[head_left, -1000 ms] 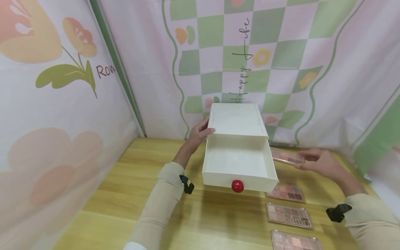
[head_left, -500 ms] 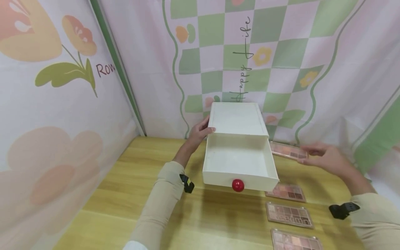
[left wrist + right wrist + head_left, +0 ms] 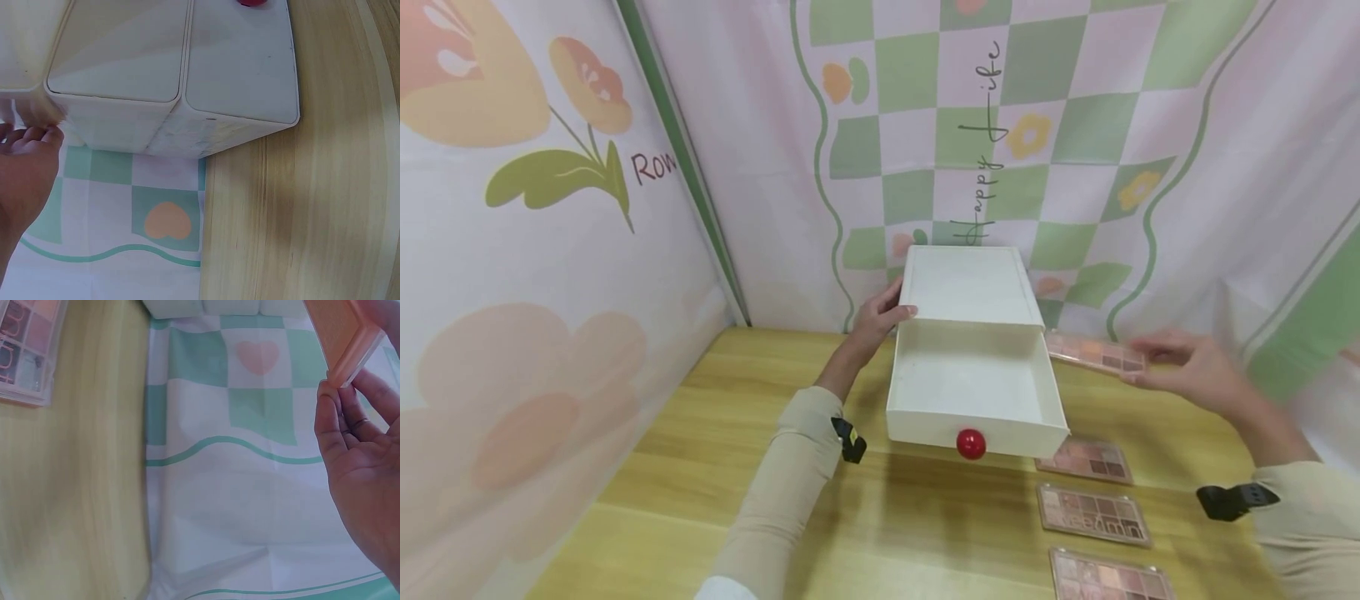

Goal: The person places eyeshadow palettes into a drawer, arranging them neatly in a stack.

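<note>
Peach-pink on its sides, a slim palette [image 3: 1096, 352] with a clear lid shows small square pans ranging from pale pink and orange to dusky brown at its right end. It is held aloft over the far right of the tabletop [image 3: 662, 483], its right end pinched between the right hand's [image 3: 1195, 372] thumb and fingers. Its left end lies beside the white drawer unit [image 3: 970, 283]; contact cannot be told. The left hand [image 3: 874, 323] grips that unit's left edge, thumb over the top. Its pulled-out drawer [image 3: 973, 379] is smooth white, with a glossy red knob [image 3: 971, 444]. Three similar palettes [image 3: 1094, 513] lie at the near right, the middle one bearing pale lettering.
</note>
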A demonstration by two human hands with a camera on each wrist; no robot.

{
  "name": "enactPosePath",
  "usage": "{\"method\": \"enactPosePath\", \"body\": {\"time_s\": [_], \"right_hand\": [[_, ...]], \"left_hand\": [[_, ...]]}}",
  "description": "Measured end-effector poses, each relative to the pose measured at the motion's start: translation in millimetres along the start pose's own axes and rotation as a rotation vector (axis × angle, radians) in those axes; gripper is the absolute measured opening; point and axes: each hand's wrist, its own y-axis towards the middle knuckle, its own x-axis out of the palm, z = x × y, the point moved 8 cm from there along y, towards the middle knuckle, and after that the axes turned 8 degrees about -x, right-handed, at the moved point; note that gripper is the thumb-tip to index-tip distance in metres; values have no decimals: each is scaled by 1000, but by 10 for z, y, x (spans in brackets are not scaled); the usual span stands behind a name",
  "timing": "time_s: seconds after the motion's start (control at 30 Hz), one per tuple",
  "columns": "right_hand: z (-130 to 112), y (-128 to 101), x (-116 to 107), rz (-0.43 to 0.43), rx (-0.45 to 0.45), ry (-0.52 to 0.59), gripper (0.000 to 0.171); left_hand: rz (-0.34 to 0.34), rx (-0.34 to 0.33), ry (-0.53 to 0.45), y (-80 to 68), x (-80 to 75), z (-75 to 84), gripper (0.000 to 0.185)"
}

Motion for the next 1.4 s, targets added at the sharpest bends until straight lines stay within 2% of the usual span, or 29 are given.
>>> {"method": "enactPosePath", "body": {"time_s": [0.2,0.33,0.5,0.67,0.77,1.03,1.23,1.4], "right_hand": [[-112,3,-71,32,-63,13,52],[-162,3,-116,29,-67,49,48],[-151,-33,-157,-13,-10,99,46],[-183,-64,-208,-34,54,112,54],[-241,-73,-244,-27,63,100,56],[-467,-55,-288,19,-1,120,52],[-625,-35,-234,10,-9,105,50],[-814,-4,-164,18,-68,104,49]], "left_hand": [[-6,18,-1,11,-1,-4,74],[-3,10,1,10,-4,-11,75],[-14,9,-9,6,9,-12,75],[-21,15,-15,15,16,-4,75],[-18,17,-11,15,12,8,75],[-29,6,-15,-7,17,34,78],[-26,0,-13,-6,10,8,78],[-26,7,-17,-4,11,4,78]]}}
